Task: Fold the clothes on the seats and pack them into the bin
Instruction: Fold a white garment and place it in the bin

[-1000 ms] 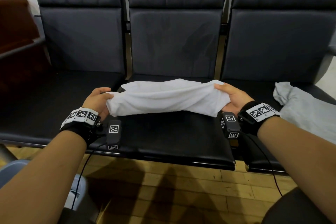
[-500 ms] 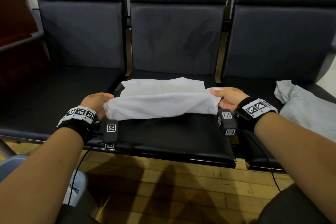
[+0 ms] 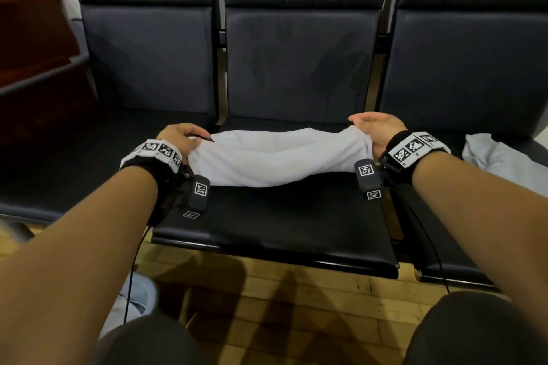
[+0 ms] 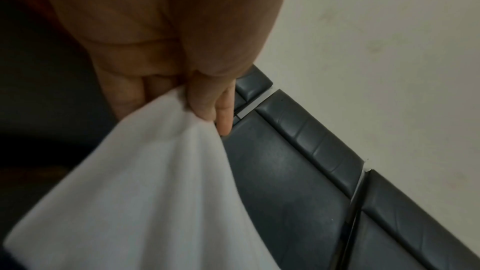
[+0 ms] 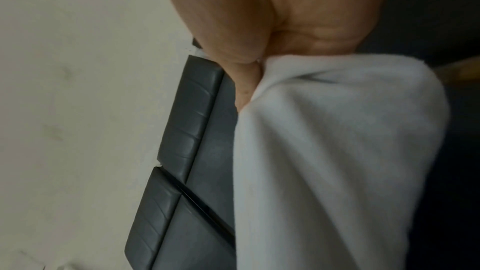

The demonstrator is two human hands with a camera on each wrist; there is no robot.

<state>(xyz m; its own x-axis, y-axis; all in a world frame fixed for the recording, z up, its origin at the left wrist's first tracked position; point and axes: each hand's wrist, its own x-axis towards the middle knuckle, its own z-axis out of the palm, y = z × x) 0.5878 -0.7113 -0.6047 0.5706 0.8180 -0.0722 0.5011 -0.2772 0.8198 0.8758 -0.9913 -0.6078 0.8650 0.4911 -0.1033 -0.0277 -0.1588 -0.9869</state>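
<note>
A white garment (image 3: 278,157) hangs stretched between my two hands just above the middle seat (image 3: 267,222). My left hand (image 3: 181,139) pinches its left end, thumb against fingers, as the left wrist view shows with the cloth (image 4: 145,182) bunched under the thumb (image 4: 205,98). My right hand (image 3: 376,130) grips the right end; in the right wrist view the cloth (image 5: 337,151) drapes down from the closed fingers. A grey garment (image 3: 501,157) lies crumpled on the right seat.
Three dark padded seats with tall backs (image 3: 299,62) stand against a pale wall. A dark wooden piece of furniture (image 3: 32,47) is at the left. A pale blue-grey bin (image 3: 139,296) shows low left by my knee, over a wooden floor (image 3: 267,290).
Both hands have carried the white garment away from me, toward the seat back, and the part that lay flat behind is now gathered under the held fold.
</note>
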